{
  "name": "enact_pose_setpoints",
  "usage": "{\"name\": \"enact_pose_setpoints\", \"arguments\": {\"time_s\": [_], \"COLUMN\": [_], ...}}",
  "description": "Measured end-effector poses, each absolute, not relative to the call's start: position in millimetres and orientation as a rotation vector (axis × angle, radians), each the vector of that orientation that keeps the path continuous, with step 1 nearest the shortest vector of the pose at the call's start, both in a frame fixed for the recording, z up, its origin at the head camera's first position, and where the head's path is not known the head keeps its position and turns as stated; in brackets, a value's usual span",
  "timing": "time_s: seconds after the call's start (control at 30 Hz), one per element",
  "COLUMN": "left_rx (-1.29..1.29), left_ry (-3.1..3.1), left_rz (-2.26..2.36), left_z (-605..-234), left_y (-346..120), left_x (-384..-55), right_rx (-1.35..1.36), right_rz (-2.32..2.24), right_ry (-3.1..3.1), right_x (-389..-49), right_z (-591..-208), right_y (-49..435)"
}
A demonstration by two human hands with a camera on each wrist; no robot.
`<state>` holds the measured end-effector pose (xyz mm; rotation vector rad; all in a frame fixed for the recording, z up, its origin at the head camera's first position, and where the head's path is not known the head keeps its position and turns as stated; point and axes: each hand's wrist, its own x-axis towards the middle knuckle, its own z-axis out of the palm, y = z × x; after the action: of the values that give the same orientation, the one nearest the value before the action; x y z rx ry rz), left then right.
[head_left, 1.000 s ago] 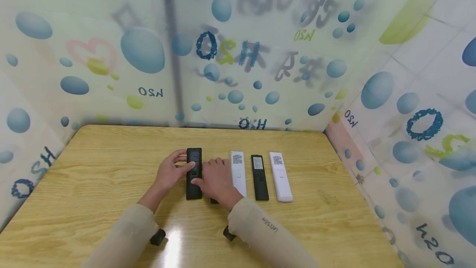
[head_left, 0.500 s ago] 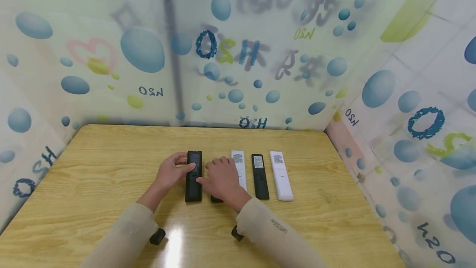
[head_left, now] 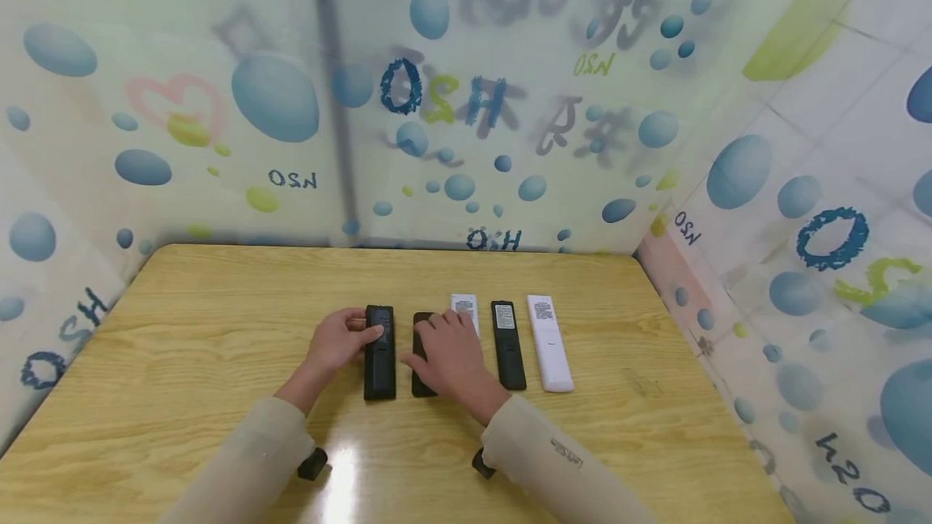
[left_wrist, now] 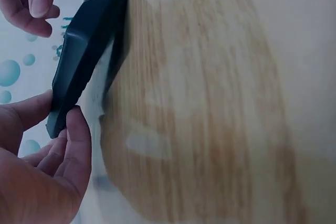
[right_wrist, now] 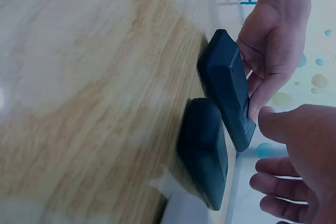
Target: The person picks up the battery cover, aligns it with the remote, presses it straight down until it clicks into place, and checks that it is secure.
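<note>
My left hand point(head_left: 338, 344) pinches a black remote control point(head_left: 379, 366) between thumb and fingers, near its far end. In the left wrist view the thumb and fingertips hold the remote point(left_wrist: 79, 51) from both sides. Whether it lies fully on the table cannot be told. My right hand point(head_left: 451, 352) hovers over a second black remote point(head_left: 421, 385), covering part of it and of a white remote point(head_left: 464, 304). Its fingers are loosely spread and hold nothing; the right wrist view has the hand point(right_wrist: 299, 161) apart from the second remote point(right_wrist: 202, 145).
To the right lie a black remote point(head_left: 512, 366) with a white label and another white remote point(head_left: 553, 354), backs up. The wooden table point(head_left: 218, 314) ends at a patterned wall sheet point(head_left: 291, 217). A black wrist camera point(head_left: 311, 463) sits at the left cuff.
My right hand has drawn away to the right from the held remote. The left hand has shifted that remote slightly toward me and still holds it.
</note>
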<state>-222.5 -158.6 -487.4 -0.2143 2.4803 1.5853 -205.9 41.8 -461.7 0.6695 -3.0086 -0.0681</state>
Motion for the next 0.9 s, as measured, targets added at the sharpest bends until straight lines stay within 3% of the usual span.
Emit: {"name": "enact_pose_setpoints", "arguments": {"time_s": [0.9], "left_rx": [-0.261], "left_ry": [2.697], "left_rz": [1.354], "left_z": [-489.5], "left_y": [-153.5], "left_x": [-221.5], "right_rx": [0.663], "right_rz": [0.001], "right_ry": [-3.014], "right_x": [-205.2], "right_z": [-464.4], "right_y": [51.3]}}
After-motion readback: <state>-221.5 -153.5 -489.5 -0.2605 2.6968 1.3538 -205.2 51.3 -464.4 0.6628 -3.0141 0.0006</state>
